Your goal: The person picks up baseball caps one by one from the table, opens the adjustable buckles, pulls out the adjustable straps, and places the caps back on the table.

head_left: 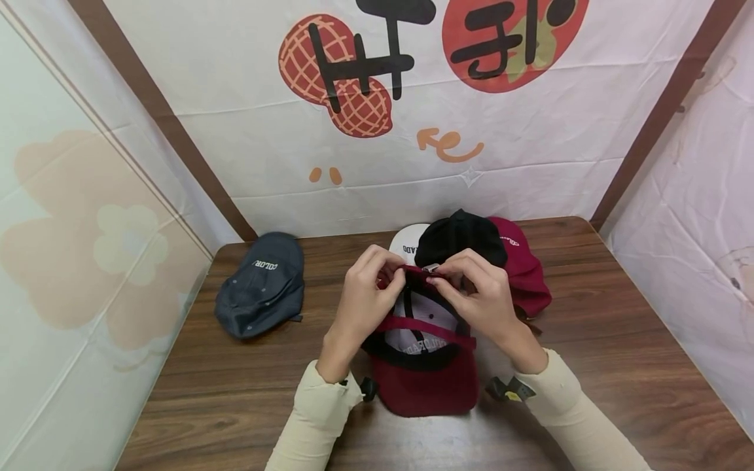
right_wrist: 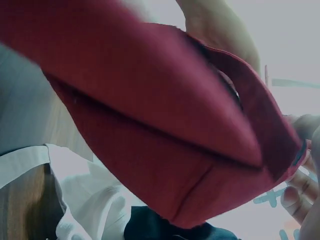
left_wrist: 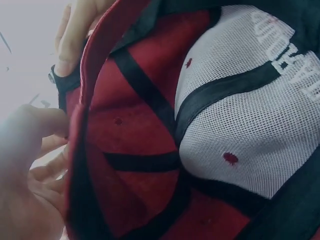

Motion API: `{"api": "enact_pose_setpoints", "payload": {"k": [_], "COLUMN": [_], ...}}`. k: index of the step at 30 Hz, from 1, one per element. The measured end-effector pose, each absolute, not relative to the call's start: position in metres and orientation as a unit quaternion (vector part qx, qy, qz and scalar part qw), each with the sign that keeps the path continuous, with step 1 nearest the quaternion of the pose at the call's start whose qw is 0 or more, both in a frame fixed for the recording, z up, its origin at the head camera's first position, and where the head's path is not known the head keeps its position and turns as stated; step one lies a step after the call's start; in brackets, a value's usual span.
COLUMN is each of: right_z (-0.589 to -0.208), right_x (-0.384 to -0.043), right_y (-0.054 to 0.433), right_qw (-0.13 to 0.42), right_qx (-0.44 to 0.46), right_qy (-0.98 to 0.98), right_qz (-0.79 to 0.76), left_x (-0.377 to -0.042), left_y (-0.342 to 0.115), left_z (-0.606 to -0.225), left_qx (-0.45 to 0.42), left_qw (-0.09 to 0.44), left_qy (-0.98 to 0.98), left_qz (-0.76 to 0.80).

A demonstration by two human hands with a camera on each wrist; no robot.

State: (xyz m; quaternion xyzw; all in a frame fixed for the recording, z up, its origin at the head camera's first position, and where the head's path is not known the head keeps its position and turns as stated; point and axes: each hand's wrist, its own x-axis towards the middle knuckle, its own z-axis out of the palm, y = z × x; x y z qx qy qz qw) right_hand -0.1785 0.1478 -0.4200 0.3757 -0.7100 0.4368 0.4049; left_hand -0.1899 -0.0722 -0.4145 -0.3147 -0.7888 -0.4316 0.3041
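Note:
A dark red baseball cap [head_left: 427,389] is held between both hands, its brim towards the person and its inside facing up. My left hand [head_left: 360,301] pinches the cap's far edge from the left. From the right, my right hand [head_left: 489,294] pinches the same edge beside a small metal buckle [head_left: 431,267]. A red strap [head_left: 421,325] crosses the opening. In the left wrist view the white mesh lining [left_wrist: 230,125] and black seam tape show inside. The right wrist view shows the cap's red outer cloth [right_wrist: 150,125], which covers much of the fingers.
A dark blue-grey cap [head_left: 262,284] lies at the left of the wooden table [head_left: 235,392]. Behind the hands, a white cap [head_left: 408,241], a black cap [head_left: 462,237] and a maroon cap [head_left: 524,275] lie overlapping near the printed cloth wall [head_left: 253,150].

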Motion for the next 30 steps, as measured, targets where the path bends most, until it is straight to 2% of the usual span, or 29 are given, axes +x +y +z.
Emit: {"api": "enact_pose_setpoints", "payload": {"k": [14, 30], "right_z": [-0.430, -0.445], "right_x": [-0.176, -0.179], "right_y": [0.146, 0.139], "right_qw": [0.340, 0.305], "right_qx": [0.371, 0.365], "right_qy": [-0.768, -0.808], "right_qz": [0.395, 0.348], "left_x": [-0.188, -0.191], "left_y": [-0.092, -0.118], "left_z": [-0.407, -0.398], "left_qx": [-0.269, -0.230], "left_qw": [0.351, 0.401], "left_qy": [-0.771, -0.756], "left_qz": [-0.458, -0.464]}}
